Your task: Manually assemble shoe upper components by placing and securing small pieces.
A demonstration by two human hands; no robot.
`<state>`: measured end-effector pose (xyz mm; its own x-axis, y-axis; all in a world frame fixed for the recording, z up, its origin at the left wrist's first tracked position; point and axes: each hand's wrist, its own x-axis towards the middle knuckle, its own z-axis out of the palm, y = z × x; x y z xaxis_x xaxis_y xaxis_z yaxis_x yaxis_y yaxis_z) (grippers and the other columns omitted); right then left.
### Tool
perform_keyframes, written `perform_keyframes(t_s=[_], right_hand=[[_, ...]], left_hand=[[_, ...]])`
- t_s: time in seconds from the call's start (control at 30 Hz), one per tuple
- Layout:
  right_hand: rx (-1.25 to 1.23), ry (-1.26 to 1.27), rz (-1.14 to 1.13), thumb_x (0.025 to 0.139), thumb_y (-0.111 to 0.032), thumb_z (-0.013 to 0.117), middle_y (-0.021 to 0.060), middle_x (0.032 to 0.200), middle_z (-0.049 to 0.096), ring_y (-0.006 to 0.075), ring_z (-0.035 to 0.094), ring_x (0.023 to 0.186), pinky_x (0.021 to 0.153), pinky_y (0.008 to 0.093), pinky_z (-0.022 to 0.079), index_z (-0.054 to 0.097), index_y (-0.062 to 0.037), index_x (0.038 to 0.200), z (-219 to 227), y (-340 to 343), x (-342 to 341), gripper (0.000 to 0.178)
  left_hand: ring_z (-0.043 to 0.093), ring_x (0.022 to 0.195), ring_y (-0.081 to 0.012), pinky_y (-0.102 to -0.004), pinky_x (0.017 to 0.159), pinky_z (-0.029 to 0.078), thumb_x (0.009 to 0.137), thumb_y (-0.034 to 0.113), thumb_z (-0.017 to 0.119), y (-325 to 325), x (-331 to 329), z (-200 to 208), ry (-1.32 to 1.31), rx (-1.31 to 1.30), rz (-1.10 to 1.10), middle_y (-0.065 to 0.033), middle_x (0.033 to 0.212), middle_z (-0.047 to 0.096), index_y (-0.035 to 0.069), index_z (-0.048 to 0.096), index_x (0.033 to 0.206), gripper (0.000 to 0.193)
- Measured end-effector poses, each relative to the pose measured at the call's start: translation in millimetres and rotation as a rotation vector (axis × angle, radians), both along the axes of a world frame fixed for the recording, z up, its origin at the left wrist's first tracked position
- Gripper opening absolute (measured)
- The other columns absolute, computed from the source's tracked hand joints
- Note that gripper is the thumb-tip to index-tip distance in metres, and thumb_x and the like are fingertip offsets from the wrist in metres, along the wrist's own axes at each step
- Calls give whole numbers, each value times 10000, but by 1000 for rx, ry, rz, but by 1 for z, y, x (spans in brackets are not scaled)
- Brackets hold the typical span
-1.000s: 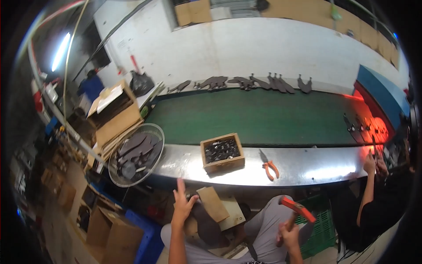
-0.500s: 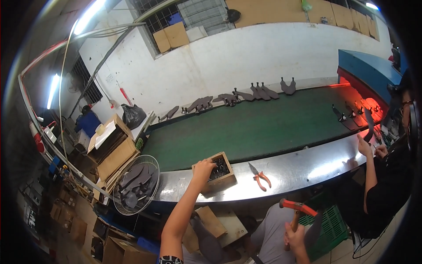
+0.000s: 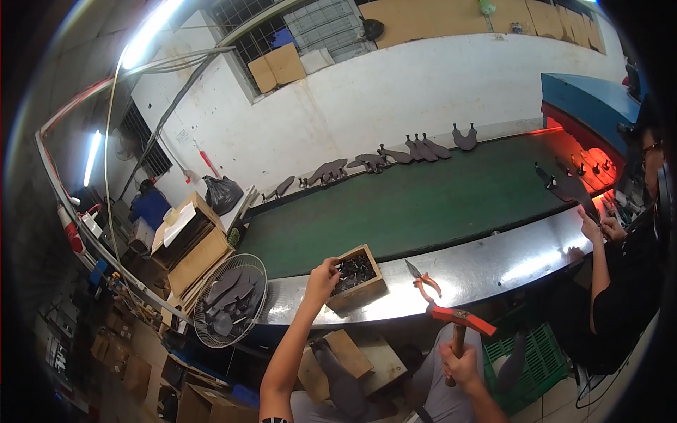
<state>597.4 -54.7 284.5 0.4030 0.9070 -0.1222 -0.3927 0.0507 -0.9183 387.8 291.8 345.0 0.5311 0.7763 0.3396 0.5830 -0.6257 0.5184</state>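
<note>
My left hand (image 3: 323, 282) is at the left rim of a small wooden box (image 3: 358, 299) holding small black metal parts (image 3: 354, 273). Its fingers are pinched together; what they hold, if anything, is too small to make out. In my right hand (image 3: 462, 365) is a hammer (image 3: 462, 319) with a red head and wooden handle, raised above my lap. Pliers (image 3: 425, 285) with orange handles lie on the metal ledge, partly behind the hammer head. Below my left forearm, a long dark grey flat piece (image 3: 340, 381) lies near a board.
A wire basket (image 3: 200, 321) of grey pieces stands at the left end of the metal ledge (image 3: 282, 292). Beyond runs a green conveyor belt (image 3: 395, 204), with more pieces along its far edge. A co-worker's hands (image 3: 594, 227) are at the right; a green crate (image 3: 539, 359) sits below.
My left hand has drawn back from over the box's contents to its left rim. The hammer has moved left and slightly up. The co-worker's grey piece has been lowered. The whole view has shifted slightly.
</note>
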Motion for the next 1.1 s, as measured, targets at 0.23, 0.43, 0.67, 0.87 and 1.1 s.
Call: perform_keyframes(t_s=[0.23,0.43,0.67,0.87,1.1], right_hand=[[163,50,240,967,-122,554,-20,525,435,50,371,373,364,225,323,505,34,1304,66,44,-12,375],[299,-21,458,936,-143,625,68,883,678,20,449,456,413,181,361,576,14,1249,115,60,-60,353],[324,-138,645,863,-99,695,167,991,698,59,569,543,476,178,440,592,90,1125,135,42,-88,339],[322,-178,678,825,-95,728,166,968,699,62,570,537,461,183,433,602,95,1097,141,40,-96,355],[227,44,669,834,-53,735,70,865,674,36,519,511,445,181,398,612,54,1110,130,40,-95,321]], left_hand=[[599,736,-87,-217,652,486,833,0,702,-151,-16,53,-779,-240,5,-63,893,661,-35,528,1218,424],[614,770,-117,-219,672,493,769,-88,719,-264,-39,66,-869,17,83,-116,882,660,-29,507,1211,493],[616,743,-172,-266,659,511,727,-96,748,-298,-58,68,-746,254,23,-146,856,667,-10,511,1187,525],[646,747,-192,-265,639,539,690,-81,793,-306,-71,68,-614,480,62,-114,915,703,-5,565,1104,479],[626,772,-173,-256,633,534,738,-38,748,-305,-83,63,-413,679,18,-116,938,703,-12,602,1074,367]])
